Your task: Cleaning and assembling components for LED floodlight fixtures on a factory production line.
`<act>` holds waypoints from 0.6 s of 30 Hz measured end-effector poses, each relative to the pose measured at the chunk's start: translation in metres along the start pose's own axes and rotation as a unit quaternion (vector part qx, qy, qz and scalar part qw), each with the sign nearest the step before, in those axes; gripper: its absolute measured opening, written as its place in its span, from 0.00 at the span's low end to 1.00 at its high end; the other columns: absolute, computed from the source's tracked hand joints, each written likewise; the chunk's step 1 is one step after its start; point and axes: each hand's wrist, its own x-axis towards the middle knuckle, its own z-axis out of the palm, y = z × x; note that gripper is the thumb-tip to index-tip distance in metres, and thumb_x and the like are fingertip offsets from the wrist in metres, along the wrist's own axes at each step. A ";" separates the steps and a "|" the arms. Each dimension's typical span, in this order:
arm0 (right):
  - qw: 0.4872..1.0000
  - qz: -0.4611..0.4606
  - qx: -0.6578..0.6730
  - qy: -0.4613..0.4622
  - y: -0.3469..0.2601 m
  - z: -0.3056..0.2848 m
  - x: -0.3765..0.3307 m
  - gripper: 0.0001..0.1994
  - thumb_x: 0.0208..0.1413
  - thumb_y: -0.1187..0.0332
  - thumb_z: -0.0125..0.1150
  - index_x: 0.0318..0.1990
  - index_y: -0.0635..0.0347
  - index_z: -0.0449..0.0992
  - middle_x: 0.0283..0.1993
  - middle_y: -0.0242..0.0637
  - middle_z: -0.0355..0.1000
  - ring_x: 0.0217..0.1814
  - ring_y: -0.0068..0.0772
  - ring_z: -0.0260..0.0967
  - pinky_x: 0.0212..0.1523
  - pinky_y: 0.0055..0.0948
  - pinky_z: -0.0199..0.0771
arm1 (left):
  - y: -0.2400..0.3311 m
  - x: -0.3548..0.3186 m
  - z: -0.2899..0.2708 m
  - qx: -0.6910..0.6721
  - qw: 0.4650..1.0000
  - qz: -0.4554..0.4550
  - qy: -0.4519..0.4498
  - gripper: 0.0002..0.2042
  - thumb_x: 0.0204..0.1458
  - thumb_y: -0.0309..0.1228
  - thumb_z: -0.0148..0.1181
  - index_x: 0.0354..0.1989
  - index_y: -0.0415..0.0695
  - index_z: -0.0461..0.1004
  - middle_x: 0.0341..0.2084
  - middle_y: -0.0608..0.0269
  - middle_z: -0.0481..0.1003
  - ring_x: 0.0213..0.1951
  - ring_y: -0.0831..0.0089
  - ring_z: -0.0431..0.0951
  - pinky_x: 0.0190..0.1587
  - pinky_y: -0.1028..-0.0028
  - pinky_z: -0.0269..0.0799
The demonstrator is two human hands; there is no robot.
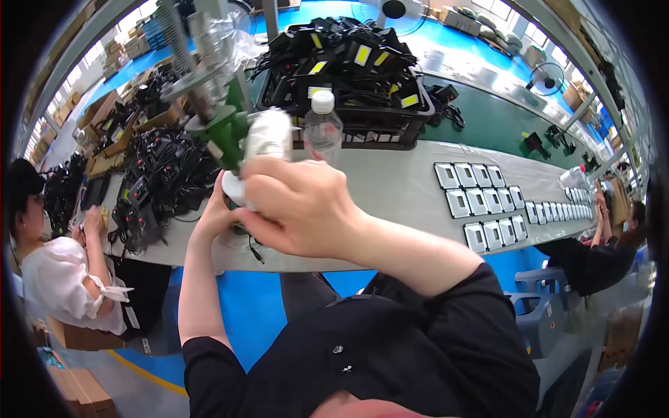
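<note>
Where fingers (214, 212) curl, a round white piece (233, 187) shows.

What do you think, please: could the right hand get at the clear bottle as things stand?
Probably yes: the clear bottle stands upright just beyond the right hand, and nothing visible blocks the way, though that hand looks busy beside the green machine.

The machine head (223, 134) is green — the crate (362, 136) black, the floor (251, 292) blue (brightly so).

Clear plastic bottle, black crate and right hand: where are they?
Clear plastic bottle (323, 132): head view, on its body.
Black crate (385, 134): head view, front wall.
Right hand (301, 205): head view, back of the hand.
</note>
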 end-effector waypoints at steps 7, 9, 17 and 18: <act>0.990 0.127 -0.002 0.059 0.031 -0.041 0.073 0.19 0.50 0.59 0.58 0.45 0.62 0.71 0.38 0.50 0.74 0.43 0.50 0.72 0.42 0.41 0.72 | 0.008 -0.004 0.005 0.075 0.994 0.002 0.080 0.50 0.31 0.15 0.69 0.67 0.43 0.48 0.58 0.58 0.64 0.61 0.67 0.62 0.63 0.68 0.56; 0.989 0.148 0.013 -0.004 0.021 -0.059 0.047 0.20 0.50 0.59 0.58 0.48 0.61 0.71 0.44 0.49 0.72 0.46 0.50 0.71 0.44 0.41 0.72 | 0.016 -0.015 0.010 0.054 0.995 -0.004 0.078 0.49 0.29 0.18 0.71 0.66 0.42 0.51 0.57 0.58 0.65 0.60 0.65 0.62 0.65 0.67 0.52; 0.914 0.362 -0.026 -0.183 0.037 -0.162 -0.089 0.13 0.50 0.69 0.61 0.44 0.61 0.77 0.42 0.40 0.76 0.45 0.35 0.73 0.47 0.28 0.71 | 0.059 -0.095 -0.021 0.021 0.995 0.007 0.098 0.45 0.29 0.12 0.64 0.63 0.43 0.56 0.54 0.60 0.62 0.49 0.66 0.73 0.48 0.71 0.74; 0.871 0.449 -0.018 -0.199 0.036 -0.174 -0.088 0.11 0.51 0.70 0.60 0.42 0.63 0.77 0.38 0.38 0.76 0.41 0.26 0.72 0.43 0.23 0.70 | 0.058 -0.098 -0.041 0.024 0.993 0.004 0.117 0.41 0.31 0.11 0.62 0.62 0.42 0.59 0.53 0.60 0.65 0.48 0.66 0.74 0.48 0.71 0.75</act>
